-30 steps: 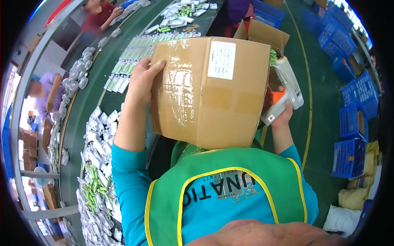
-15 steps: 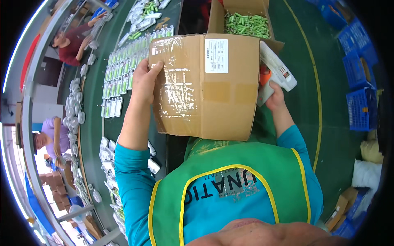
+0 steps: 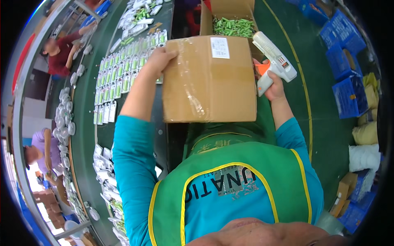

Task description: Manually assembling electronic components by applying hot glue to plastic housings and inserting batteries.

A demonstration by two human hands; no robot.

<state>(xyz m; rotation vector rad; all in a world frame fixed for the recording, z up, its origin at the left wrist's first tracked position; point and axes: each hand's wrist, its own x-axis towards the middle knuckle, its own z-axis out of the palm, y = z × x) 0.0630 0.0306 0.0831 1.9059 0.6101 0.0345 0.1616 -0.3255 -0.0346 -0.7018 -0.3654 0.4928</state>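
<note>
A brown cardboard box (image 3: 211,90) is held up before my chest, with clear tape over its left part and a white label (image 3: 220,47) near its top. My left hand (image 3: 161,60) grips the box's upper left edge, thumb over the near face. Beside the box's right edge, my right hand (image 3: 276,87) is wrapped round the handle of a white gun-shaped hand tool (image 3: 279,64) with an orange trigger. The tool's front end points up and to the left. Its exact kind is unclear, and the underside of the box is hidden.
An open carton (image 3: 207,24) of small green pieces (image 3: 234,27) stands beyond the box. Rows of clear packs with green items (image 3: 119,78) lie on the dark table to the left. Two people work farther left. Blue crates (image 3: 349,96) line the right side.
The box has tilted, moved slightly right and risen at its lower edge. My left hand has shifted up and right. The tool stays in my right hand, slightly higher.
</note>
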